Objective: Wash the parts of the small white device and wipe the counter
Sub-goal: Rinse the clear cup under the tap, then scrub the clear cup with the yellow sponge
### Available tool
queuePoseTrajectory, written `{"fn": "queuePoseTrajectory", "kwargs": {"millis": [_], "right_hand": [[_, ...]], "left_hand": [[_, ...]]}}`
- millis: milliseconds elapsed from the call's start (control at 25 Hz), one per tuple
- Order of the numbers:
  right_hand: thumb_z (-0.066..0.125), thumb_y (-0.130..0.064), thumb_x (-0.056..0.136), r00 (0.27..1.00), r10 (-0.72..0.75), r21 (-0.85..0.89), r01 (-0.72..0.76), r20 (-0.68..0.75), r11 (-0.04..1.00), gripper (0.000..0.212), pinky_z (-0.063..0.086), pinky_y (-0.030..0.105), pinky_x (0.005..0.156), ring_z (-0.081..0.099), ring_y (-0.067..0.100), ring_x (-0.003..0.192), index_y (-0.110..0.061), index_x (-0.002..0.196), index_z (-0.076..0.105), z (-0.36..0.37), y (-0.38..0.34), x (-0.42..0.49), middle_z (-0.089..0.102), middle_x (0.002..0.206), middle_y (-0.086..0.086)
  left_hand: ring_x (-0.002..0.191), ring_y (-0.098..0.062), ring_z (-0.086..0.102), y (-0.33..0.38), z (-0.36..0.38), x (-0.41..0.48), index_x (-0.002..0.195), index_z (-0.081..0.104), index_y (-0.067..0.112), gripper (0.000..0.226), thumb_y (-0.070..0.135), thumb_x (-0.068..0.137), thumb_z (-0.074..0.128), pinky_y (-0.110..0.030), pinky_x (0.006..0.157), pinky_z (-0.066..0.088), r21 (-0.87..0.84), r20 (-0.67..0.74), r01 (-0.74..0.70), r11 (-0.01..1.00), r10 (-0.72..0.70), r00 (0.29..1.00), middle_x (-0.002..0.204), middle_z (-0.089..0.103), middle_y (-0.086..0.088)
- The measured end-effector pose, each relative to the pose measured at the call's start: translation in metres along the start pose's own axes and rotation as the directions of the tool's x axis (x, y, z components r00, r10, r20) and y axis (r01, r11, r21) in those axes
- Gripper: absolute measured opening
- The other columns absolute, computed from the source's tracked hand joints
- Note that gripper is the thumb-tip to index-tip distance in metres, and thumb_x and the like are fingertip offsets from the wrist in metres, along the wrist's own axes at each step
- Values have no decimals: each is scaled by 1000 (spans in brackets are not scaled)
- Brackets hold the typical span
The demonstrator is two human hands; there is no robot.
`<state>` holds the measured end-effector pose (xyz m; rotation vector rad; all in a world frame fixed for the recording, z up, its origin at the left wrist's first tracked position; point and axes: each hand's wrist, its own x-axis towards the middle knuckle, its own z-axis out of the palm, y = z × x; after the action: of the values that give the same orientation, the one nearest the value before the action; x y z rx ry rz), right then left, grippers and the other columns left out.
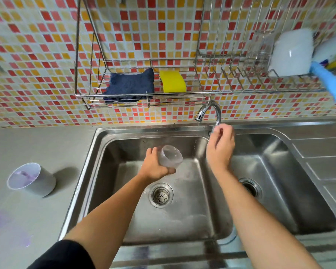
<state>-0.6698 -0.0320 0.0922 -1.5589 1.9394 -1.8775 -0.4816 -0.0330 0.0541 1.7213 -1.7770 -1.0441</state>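
Note:
My left hand (155, 166) holds a clear round cup-shaped part (170, 156) tilted over the left sink basin (192, 210). My right hand (220, 147) reaches up to the base of the chrome tap (211, 111), fingers curled at its handle; the handle itself is hidden by them. A few drops fall below the spout. The white cylindrical body of the device (32, 179) stands on the grey counter (27, 144) left of the sink. Purple spill marks (0, 218) lie on the counter nearby.
A wire rack on the tiled wall holds a dark blue cloth (130, 84) and a yellow sponge (172, 81). At right it holds a glass (260, 49), a white bowl (292, 53) and a blue brush (330, 82). The right basin (279, 191) has a drainboard beside it.

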Motion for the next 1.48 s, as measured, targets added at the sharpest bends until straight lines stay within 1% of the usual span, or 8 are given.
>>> {"fn": "queuePoseTrajectory", "kwargs": {"millis": [120, 240, 360, 600, 880, 1080, 1320, 1480], "right_hand": [[43, -12, 89, 964, -235, 22, 240, -126, 971, 17, 34, 13, 65, 47, 15, 75, 0, 88, 55, 8, -68, 51, 56, 83, 11], [50, -14, 87, 947, -298, -71, 308, 118, 949, 20, 44, 23, 79, 54, 20, 91, -2, 101, 55, 28, -120, 95, 57, 102, 11], [57, -33, 87, 821, 25, -362, 224, 570, 905, 56, 40, 37, 98, 44, 31, 122, -7, 134, 38, 61, -140, 116, 40, 136, 16], [69, -39, 81, 621, 370, -594, 197, 691, 780, 87, 44, 35, 94, 45, 34, 126, -9, 146, 19, 89, -150, 127, 39, 144, 16], [46, -34, 83, 767, -231, -78, 343, 599, 936, 60, 38, 34, 92, 45, 28, 113, -24, 141, 35, 40, -167, 90, 41, 131, 16], [45, -31, 73, 394, -507, 112, 696, 767, 709, 67, 37, 34, 99, 41, 27, 118, -15, 138, 40, -26, -127, 4, 39, 135, 14], [52, -39, 68, 197, -287, 35, 769, 937, 639, 68, 45, 40, 95, 43, 24, 114, -23, 133, 44, -40, -67, -39, 46, 137, 0], [81, -23, 49, 50, -380, 143, 874, 924, 464, 54, 52, 33, 87, 65, 18, 97, -23, 101, 68, -30, -56, -44, 70, 97, -9]], "left_hand": [[102, -18, 47, 0, -12, -7, 127, 46, 11, 81, 26, 58, 86, -26, 88, 41, 0, -4, -42, 999, 42, 999, 110, 38, -2], [104, -19, 48, 1, -32, -11, 128, 45, 14, 83, 31, 57, 86, -31, 92, 45, -52, -27, -62, 997, 60, 998, 115, 40, -2], [109, -19, 48, 0, -52, -19, 127, 47, 18, 87, 38, 51, 83, -34, 97, 46, -115, -38, -88, 989, 84, 996, 120, 41, -1], [112, -17, 48, -9, -86, -37, 130, 46, 19, 86, 36, 54, 83, -24, 88, 40, -131, -52, -116, 985, 110, 993, 125, 45, -1], [113, -17, 53, -19, -93, -46, 129, 36, 24, 83, 34, 61, 82, -28, 94, 44, -197, 23, -161, 967, 169, 985, 125, 53, 1], [112, -15, 56, -24, -79, -43, 125, 38, 28, 84, 41, 56, 84, -40, 94, 49, -88, 17, -253, 963, 255, 967, 123, 56, 3], [108, -17, 55, -17, -55, -55, 117, 39, 24, 76, 36, 56, 82, -38, 89, 48, -7, 71, -344, 939, 344, 936, 118, 56, 2], [107, -16, 51, -7, -37, -66, 119, 40, 21, 76, 32, 57, 82, -29, 91, 44, 7, 89, -377, 926, 375, 923, 115, 52, 2]]}}
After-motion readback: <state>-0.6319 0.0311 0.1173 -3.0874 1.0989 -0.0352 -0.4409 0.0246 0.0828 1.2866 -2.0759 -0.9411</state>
